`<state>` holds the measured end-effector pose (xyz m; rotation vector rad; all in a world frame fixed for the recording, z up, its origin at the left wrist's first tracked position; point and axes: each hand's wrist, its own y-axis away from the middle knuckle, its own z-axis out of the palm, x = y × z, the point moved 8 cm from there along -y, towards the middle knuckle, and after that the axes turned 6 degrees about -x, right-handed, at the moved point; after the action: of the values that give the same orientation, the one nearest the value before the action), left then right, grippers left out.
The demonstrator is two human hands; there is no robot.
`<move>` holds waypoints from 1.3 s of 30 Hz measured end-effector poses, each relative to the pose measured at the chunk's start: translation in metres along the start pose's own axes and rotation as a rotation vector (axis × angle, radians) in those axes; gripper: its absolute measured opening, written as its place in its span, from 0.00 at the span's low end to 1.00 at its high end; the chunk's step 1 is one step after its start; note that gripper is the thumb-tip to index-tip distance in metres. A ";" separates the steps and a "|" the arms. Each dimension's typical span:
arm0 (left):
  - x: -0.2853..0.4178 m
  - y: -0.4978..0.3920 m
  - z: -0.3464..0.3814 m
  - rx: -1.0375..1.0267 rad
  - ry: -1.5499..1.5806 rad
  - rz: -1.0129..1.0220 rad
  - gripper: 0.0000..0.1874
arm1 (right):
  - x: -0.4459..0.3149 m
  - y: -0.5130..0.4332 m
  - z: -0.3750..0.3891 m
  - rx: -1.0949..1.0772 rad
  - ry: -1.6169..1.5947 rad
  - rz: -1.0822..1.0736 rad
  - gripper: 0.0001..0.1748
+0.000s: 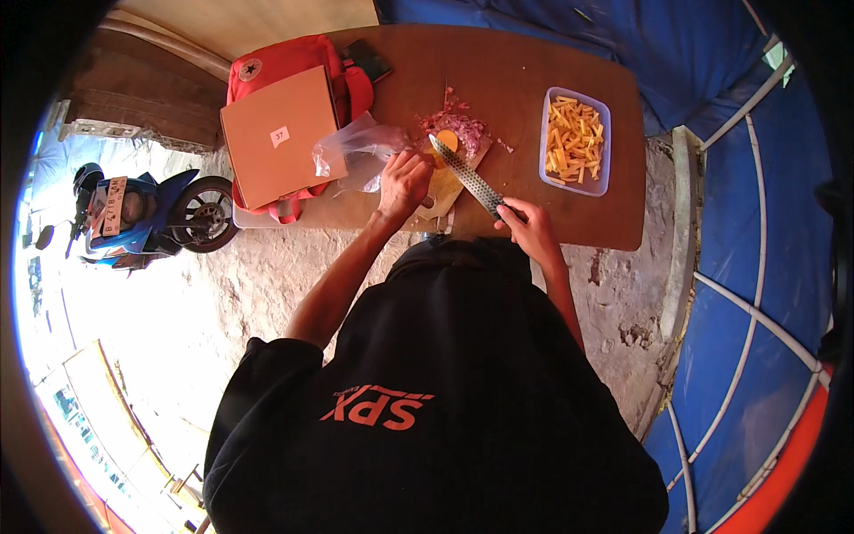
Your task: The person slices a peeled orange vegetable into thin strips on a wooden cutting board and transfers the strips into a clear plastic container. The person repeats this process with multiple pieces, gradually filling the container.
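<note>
In my right hand (527,223) is the handle of a knife (467,175), its speckled dark blade pointing up and to the left over a small cutting board (446,193). A round orange-yellow piece of food (448,139) lies by the blade's tip. My left hand (405,175) is at the board's left edge with its fingers bent, beside a clear plastic bag (363,150); whether it grips the bag or something else is hidden. Chopped reddish-purple pieces, perhaps onion (472,129), lie heaped at the board's far end and on the brown table (507,73).
At right on the table stands a clear plastic tub (602,187) of yellow cut sticks. A cardboard box (280,147) rests on a red backpack (287,57) at left. A blue motorcycle (150,210) is parked beyond the left side. Blue tarpaulin (720,253) hangs at right.
</note>
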<state>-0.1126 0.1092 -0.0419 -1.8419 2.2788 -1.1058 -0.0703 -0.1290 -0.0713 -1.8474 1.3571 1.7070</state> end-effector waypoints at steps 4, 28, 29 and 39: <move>-0.010 0.015 0.005 -0.013 0.024 -0.030 0.08 | 0.017 0.002 -0.011 0.116 0.232 0.028 0.19; -0.077 0.106 0.115 -0.456 0.255 -0.529 0.26 | 0.070 0.028 0.010 0.019 -0.013 0.334 0.31; -0.074 0.100 0.117 -0.432 0.235 -0.495 0.25 | 0.071 0.026 0.012 0.001 -0.046 0.353 0.32; -0.054 0.078 0.130 -0.274 -0.003 -0.351 0.18 | 0.097 -0.024 0.042 -0.090 -0.025 0.349 0.28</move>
<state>-0.1074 0.0939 -0.2023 -2.4159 2.2577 -0.8469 -0.0916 -0.1277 -0.1771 -1.7033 1.6977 1.9785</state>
